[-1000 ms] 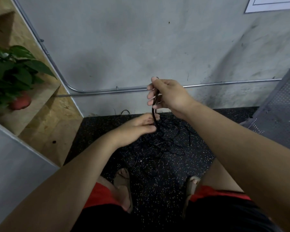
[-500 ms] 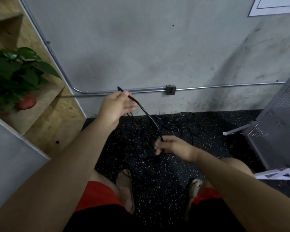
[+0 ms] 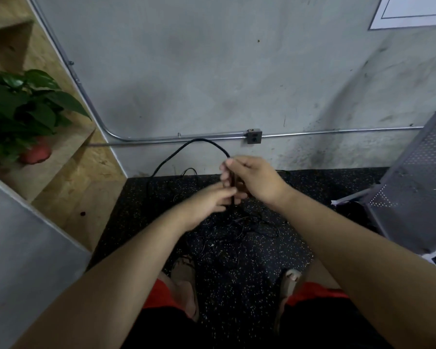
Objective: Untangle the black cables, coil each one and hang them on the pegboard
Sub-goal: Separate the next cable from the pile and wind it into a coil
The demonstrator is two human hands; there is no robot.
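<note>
A thick black cable arcs up in front of the grey wall and comes down into my right hand, whose fingers are curled round several gathered strands. My left hand sits just below and left of it, fingers closed on the same bundle where it hangs down. The rest of the black cables lie in a loose tangle on the dark speckled floor under both hands. A grey perforated pegboard leans at the right edge.
A wooden shelf unit with a potted green plant stands at the left. A metal conduit with a small outlet box runs along the wall. My feet in sandals are below the tangle.
My hands were apart half a second ago, left raised, right low. Now they have come together, the right above the left, and a loop of cable stands up to the left.
</note>
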